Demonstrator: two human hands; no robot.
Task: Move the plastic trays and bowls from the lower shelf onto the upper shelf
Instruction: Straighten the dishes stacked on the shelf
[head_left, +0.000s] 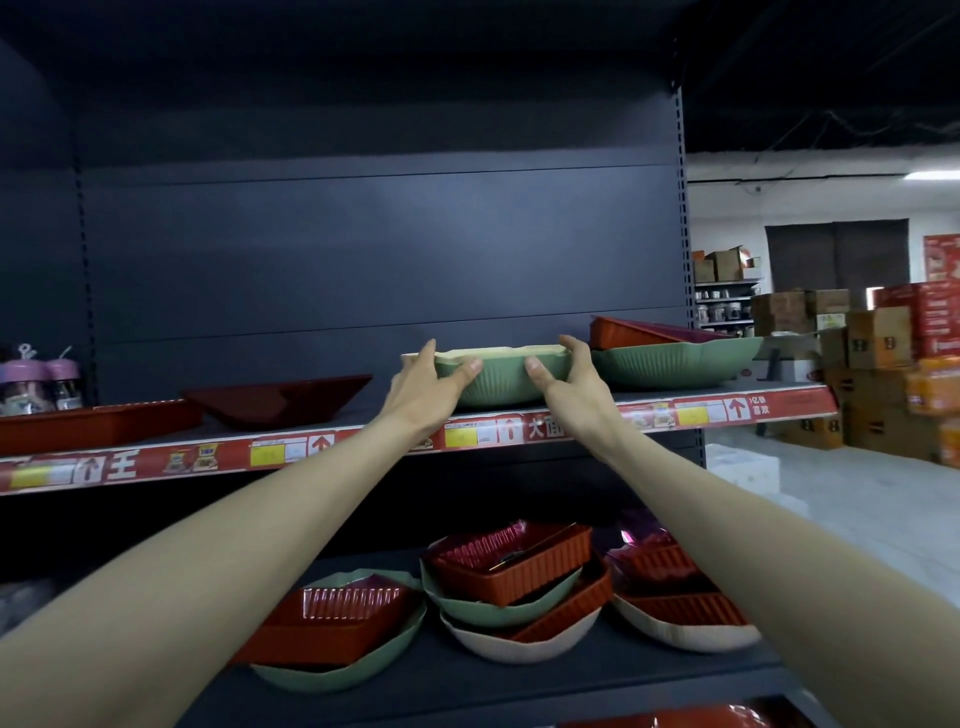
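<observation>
A green ribbed bowl (501, 376) with a cream inside sits on the upper shelf (363, 447). My left hand (426, 384) grips its left rim, thumb on the front wall. My right hand (566, 376) grips its right side the same way. To its right stands a larger green bowl (675, 364) with a red tray (634, 332) in it. Two dark red trays (280, 397) lie further left on this shelf. On the lower shelf (467, 680) several green and cream bowls (332, 670) hold ribbed red trays (511, 564).
Purple-lidded jars (39, 384) stand at the upper shelf's far left. Right of the shelf upright (685, 312) the floor is open, with stacked cardboard boxes (872, 374) behind. More red trays (691, 719) show at the bottom edge.
</observation>
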